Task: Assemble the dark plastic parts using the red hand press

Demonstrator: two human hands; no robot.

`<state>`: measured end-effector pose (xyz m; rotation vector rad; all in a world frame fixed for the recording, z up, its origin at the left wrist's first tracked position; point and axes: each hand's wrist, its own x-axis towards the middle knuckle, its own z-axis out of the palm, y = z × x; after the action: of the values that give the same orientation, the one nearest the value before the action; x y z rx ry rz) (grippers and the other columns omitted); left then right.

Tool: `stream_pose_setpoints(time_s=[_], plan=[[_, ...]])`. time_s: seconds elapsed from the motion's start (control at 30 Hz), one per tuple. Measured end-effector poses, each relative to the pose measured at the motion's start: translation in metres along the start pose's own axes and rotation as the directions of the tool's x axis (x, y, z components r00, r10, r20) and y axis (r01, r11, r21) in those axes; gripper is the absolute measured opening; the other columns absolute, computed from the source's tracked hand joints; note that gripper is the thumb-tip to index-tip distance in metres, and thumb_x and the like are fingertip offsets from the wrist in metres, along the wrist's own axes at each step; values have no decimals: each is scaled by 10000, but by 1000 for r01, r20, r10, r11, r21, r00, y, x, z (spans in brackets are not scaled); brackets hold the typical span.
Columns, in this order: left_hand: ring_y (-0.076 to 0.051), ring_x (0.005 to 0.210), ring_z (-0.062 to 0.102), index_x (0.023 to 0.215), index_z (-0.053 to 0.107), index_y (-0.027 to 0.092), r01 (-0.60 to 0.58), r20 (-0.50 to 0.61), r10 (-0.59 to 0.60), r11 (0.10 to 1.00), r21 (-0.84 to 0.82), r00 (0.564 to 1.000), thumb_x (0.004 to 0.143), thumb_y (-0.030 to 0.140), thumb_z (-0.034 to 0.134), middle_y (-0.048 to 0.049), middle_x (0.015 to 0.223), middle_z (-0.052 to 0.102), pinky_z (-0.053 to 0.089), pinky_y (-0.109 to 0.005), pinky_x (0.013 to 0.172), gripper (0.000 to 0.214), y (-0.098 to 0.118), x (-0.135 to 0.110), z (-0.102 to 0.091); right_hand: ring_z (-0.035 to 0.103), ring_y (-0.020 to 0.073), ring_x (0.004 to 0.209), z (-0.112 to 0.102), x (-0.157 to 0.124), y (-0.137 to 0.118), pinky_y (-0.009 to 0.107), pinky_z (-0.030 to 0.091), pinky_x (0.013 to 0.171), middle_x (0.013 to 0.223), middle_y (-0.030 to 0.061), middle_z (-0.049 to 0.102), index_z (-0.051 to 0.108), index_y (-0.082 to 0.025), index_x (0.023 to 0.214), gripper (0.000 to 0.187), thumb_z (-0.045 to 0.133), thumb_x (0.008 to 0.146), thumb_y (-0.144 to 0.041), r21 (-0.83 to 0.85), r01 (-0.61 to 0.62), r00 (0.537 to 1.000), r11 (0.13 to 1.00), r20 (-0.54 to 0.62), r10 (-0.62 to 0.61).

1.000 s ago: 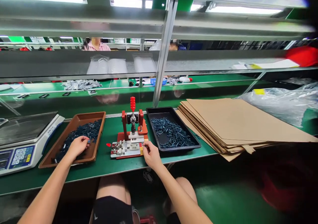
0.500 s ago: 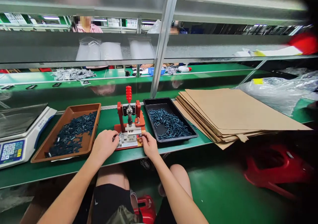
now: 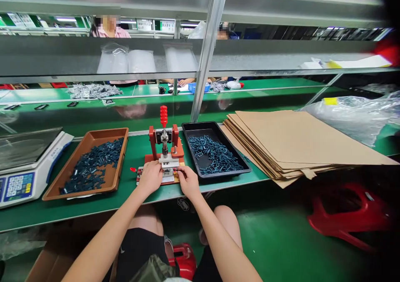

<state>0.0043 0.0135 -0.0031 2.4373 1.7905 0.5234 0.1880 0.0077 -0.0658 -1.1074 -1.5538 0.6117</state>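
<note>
Scale labels [image 3: 18,186] blur; left hand [image 3: 150,178], right hand [image 3: 188,183] touch the press [image 3: 176,153].

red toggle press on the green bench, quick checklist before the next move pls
1. Red-knobbed handle of the red metal toggle press upright: ok.
2. Part seated in the metal fixture: cannot tell, hands cover it.
3. Left hand and right hand clear of the white press head: not ok, both sit just in front.
4. Dark parts in the brown rectangular tray stocked: ok.
5. Blue-black parts in the black rectangular tray inside its rim: ok.
</note>
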Motion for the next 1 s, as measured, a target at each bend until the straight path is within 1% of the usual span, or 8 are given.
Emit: stream_pose_setpoints(time_s=[0.13,0.3,0.47,0.53,0.63,0.73,0.87,1.0], plan=[[-280,1042,626,1017,678,167,47,-19,-47,999,-13,999,893,136,454,-120,1065,699,453,-434,946,258,2,-1,-1,668,190,834,0,0,-1,300,544,765,933,67,714,700,-202,980,189,521,924,-225,-25,6,1000,1000,-2,-6],[-293,1058,621,994,698,167,45,59,-44,999,-11,997,896,160,465,-135,1048,712,443,-439,951,252,3,4,-6,670,189,817,0,0,-2,298,549,753,934,66,714,701,-209,976,188,525,921,-243,-28,-26,1000,999,-4,26],[-302,1052,631,1019,713,185,88,110,-89,996,6,990,888,179,461,-118,1073,730,453,-441,935,284,6,9,-7,682,188,761,2,0,3,311,568,737,916,62,716,681,-204,1007,189,555,887,-278,115,-143,990,983,12,143],[-309,1036,640,1004,722,174,117,103,-118,993,15,988,882,192,464,-123,1048,735,459,-445,935,286,6,9,-8,675,194,774,1,3,3,318,564,747,900,60,707,687,-205,952,166,570,872,-290,115,-147,989,983,28,144],[-310,1075,636,1035,731,190,72,147,-65,996,-45,987,860,289,555,-107,1113,731,462,-435,961,267,1,10,-12,638,188,758,-1,12,-1,314,544,734,880,54,684,688,-204,854,131,588,848,-290,34,-107,992,994,68,105],[-307,1153,613,1087,735,230,19,234,9,993,-119,972,758,361,699,-77,1210,711,454,-410,1006,356,-8,12,-17,641,189,751,2,24,-4,314,539,733,849,41,697,699,-201,877,135,596,825,-270,17,-147,978,989,154,142],[-291,1163,615,1031,759,239,31,254,2,992,-124,967,729,344,717,-70,1228,706,462,-382,1009,322,-14,16,-18,693,215,892,14,33,-8,351,540,866,969,49,752,742,-202,947,200,620,791,-229,65,-170,950,983,275,147],[-286,1147,625,1066,753,250,20,226,14,989,-147,974,736,338,718,-66,1224,711,465,-385,1005,343,-13,15,-15,706,217,905,18,32,-11,354,548,885,990,35,765,773,-223,930,200,644,779,-202,87,-132,970,987,218,111]])
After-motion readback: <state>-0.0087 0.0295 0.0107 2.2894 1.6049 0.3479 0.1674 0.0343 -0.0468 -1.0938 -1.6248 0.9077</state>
